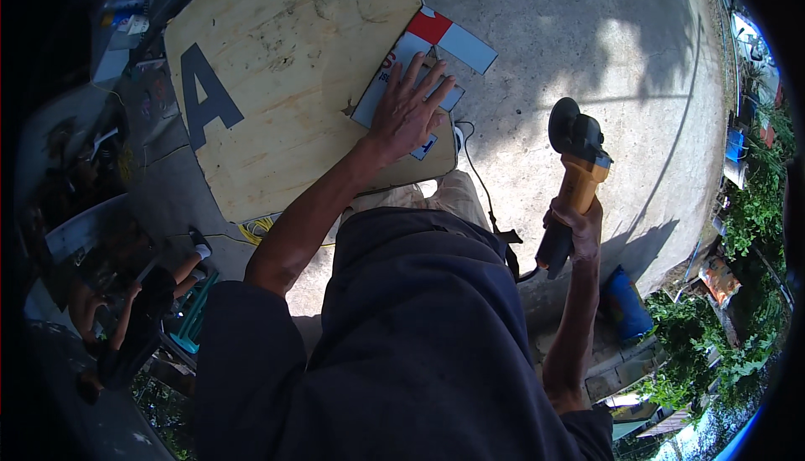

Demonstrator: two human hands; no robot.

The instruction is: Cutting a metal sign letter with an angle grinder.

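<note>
Concrete yard: grinder (577, 177) in right hand (579, 228).

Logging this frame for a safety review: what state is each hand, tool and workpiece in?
Left hand: open, fingers spread, pressed flat on the sign panel.
Right hand: closed around the angle grinder's handle.
Angle grinder: held up off the ground, disc end away from the person, clear of the board; spinning or not cannot be told.
Sign panel: lying flat on the plywood board, overhanging its edge.
Plywood board: flat on the concrete.
</note>
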